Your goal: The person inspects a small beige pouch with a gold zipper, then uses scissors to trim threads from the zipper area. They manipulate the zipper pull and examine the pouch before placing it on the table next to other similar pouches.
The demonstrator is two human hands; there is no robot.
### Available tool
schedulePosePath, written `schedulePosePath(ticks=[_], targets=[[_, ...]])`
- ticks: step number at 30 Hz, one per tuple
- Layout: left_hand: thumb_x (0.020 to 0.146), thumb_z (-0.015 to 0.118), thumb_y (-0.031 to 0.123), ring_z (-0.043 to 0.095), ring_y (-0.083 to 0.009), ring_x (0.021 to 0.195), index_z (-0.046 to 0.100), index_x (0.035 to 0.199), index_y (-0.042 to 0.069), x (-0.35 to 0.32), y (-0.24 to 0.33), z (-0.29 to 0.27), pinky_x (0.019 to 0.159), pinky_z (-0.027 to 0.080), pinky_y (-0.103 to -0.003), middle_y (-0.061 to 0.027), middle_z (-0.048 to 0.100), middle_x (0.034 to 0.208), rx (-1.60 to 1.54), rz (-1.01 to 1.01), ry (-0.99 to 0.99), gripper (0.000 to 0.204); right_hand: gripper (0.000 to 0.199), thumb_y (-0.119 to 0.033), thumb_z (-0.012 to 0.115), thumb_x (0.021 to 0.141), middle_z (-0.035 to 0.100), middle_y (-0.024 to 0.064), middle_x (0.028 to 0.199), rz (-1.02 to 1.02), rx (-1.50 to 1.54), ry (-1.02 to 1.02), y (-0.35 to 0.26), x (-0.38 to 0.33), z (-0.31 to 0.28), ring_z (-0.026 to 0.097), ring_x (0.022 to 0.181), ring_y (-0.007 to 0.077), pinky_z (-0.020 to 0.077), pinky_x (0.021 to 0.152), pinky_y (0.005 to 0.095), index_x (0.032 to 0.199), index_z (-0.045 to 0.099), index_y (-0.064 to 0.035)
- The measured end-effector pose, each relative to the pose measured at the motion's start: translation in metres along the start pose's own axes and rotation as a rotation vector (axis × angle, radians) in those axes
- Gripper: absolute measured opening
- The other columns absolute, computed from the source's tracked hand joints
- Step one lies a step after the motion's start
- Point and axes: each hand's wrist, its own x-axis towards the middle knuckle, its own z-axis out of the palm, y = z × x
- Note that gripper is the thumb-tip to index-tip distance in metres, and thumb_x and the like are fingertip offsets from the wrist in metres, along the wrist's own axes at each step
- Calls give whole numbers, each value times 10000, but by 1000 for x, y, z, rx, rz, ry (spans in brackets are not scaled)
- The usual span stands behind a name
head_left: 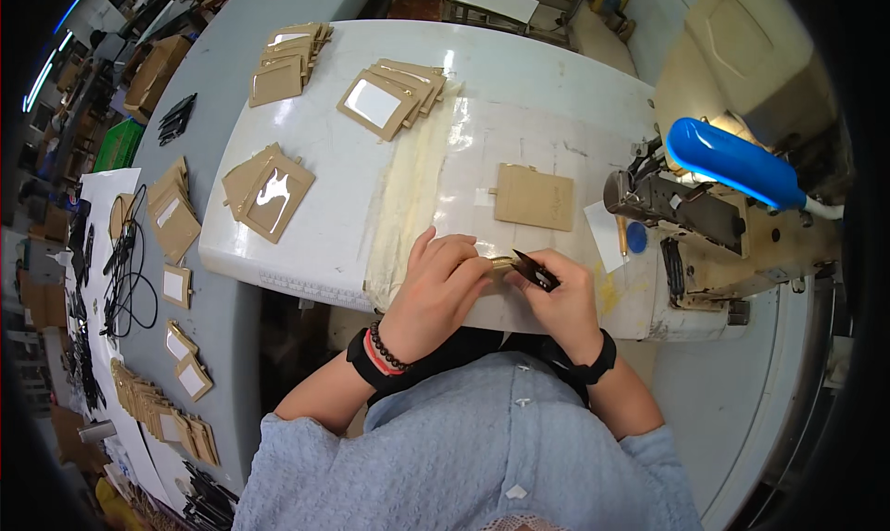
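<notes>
Near the front edge of the white table, my left hand point(438, 290) has its fingers closed on a small ridged gold-coloured piece point(502, 262), whose kind I cannot make out. My right hand point(567, 299) is wrapped round black thread snips point(535, 271). The snips' dark tip points up and left, beside the gold-coloured piece. Just beyond both hands, a tan card holder point(533, 197) lies flat with a small tab on its left side. My fingers hide part of what is between them.
Tan card holders with clear windows lie in stacks at the back point(385, 98), far left point(278, 79) and left point(271, 193). A sewing machine point(691, 211) with a blue lamp point(732, 160) stands right. More holders point(162, 410) and a black cable point(130, 262) lie on the grey side table point(222, 346).
</notes>
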Motion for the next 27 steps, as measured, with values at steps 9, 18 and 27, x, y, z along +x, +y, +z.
schedulePosePath(ticks=[9,18,27], targets=[[768,714,-40,622,-273,868,661,971,55,8,3,3,966,478,-462,-75,619,876,-28,9,87,230,143,66,712,764,665,99,774,-134,-5,70,-6,-5,-6,612,640,164,464,578,273,896,699,11],[801,683,-24,609,-250,941,639,945,74,9,14,1,1087,333,-498,-57,593,903,157,-2,-23,180,290,89,662,715,671,113,866,-213,-104,23,-3,-25,-12,674,729,290,539,622,354,977,659,-34],[850,682,26,596,-288,1151,624,973,75,6,21,-3,1143,219,-526,-54,618,969,115,-39,-93,145,173,-122,722,827,645,160,908,188,-371,216,26,-27,-75,645,800,351,514,703,411,925,663,9]])
